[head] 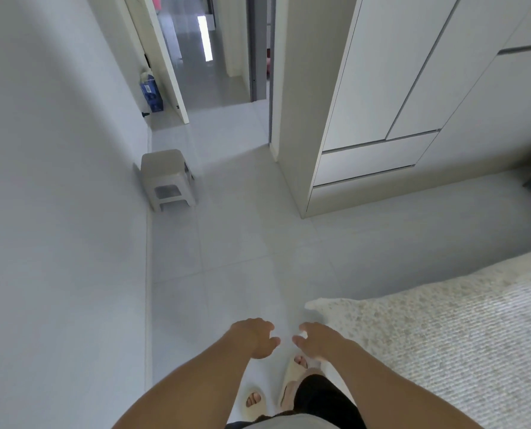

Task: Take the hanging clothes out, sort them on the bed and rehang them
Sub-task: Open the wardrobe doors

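Standing beside the bed, left hand and right hand empty, fingers loosely curled.
Far right, the wardrobe doors are closed, contents hidden.

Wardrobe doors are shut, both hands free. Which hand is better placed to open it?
Right, probably. The wardrobe stands ahead on the right, on the same side as the bed. The right hand is nearer that side; the left hand would have to cross the body. Both are open and hold nothing.
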